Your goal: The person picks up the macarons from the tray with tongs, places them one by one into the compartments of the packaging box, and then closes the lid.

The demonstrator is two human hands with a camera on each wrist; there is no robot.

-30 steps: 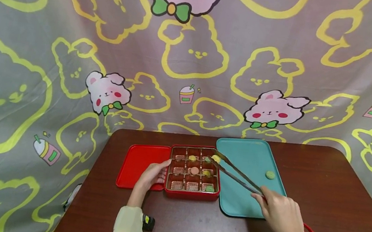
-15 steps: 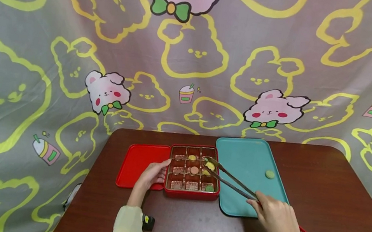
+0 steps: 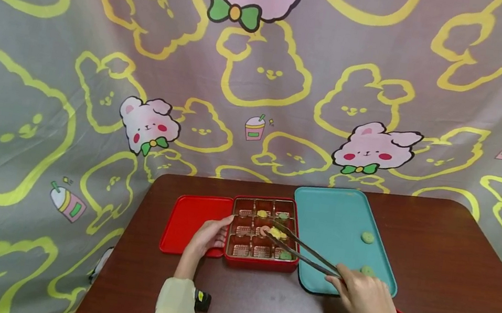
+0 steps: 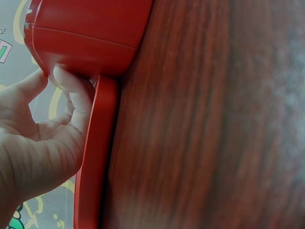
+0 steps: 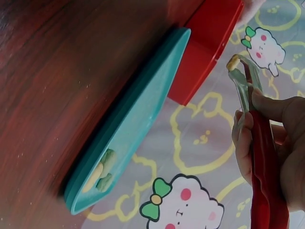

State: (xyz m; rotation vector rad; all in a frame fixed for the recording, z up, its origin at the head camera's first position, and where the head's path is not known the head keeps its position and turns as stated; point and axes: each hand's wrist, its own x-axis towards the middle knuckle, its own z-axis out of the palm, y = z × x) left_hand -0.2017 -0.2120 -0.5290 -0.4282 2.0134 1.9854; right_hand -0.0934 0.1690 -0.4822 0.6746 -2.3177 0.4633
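Observation:
My left hand (image 3: 208,235) holds the left side of a red box (image 3: 260,264), its thumb and fingertips against the wall in the left wrist view. Inside, a clear insert forms several compartments; some hold small round macaron-like sweets, including a pink one (image 3: 264,230) in the middle, a yellow one (image 3: 262,214) behind it and a green one (image 3: 285,255) at front right. My right hand (image 3: 365,298) grips metal tongs (image 3: 314,257) with red handles (image 5: 267,162). Between the tong tips, over the box's middle row, is a yellow sweet (image 5: 233,63).
The red lid (image 3: 194,223) lies flat left of the box. On its right is a teal tray (image 3: 331,214) with green sweets (image 3: 367,238) along its right side. Everything stands on a dark brown table (image 3: 448,246), with a patterned cloth (image 3: 299,78) hanging behind.
The right hand has brought the tongs and yellow sweet left and nearer, from the box's back right corner to the middle row. The left hand stays at the box.

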